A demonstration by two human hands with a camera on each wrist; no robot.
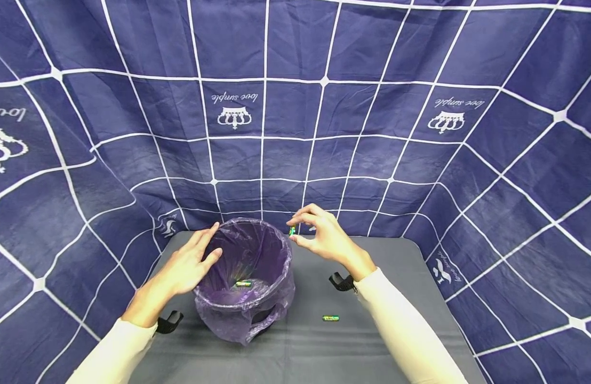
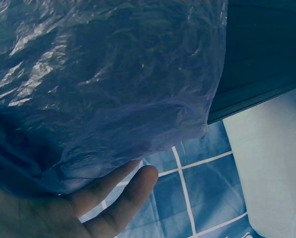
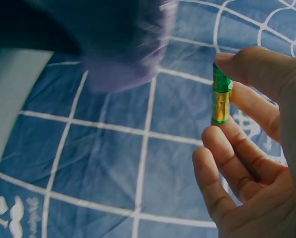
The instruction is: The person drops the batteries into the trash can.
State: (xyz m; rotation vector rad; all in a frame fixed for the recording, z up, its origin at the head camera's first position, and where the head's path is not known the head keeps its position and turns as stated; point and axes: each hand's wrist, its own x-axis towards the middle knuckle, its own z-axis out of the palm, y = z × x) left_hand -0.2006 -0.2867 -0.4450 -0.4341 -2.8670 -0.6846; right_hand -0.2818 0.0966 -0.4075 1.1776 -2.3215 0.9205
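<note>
1. One in, by the look of it: a green-and-gold battery (image 1: 243, 284) lies at the bottom of the bin (image 1: 247, 240); a purple bag (image 1: 223, 324) lines the inside and hangs over the rim
2. A second in hand: the right hand (image 1: 326, 237) pinches another battery (image 1: 292, 231) between thumb and fingertips, just beside the right of the rim; its release is not yet done
3. One untouched: a third battery (image 1: 330, 318) lies on the grey surface (image 1: 310, 357), right of the bin and apart from it
4. The left hand (image 1: 186, 265), fingers extended and thumb apart, holds nothing at the bin's left side; contact with the bag cannot be told
5. Tally, as judged: one of three visible batteries inside; two remain outside
</note>
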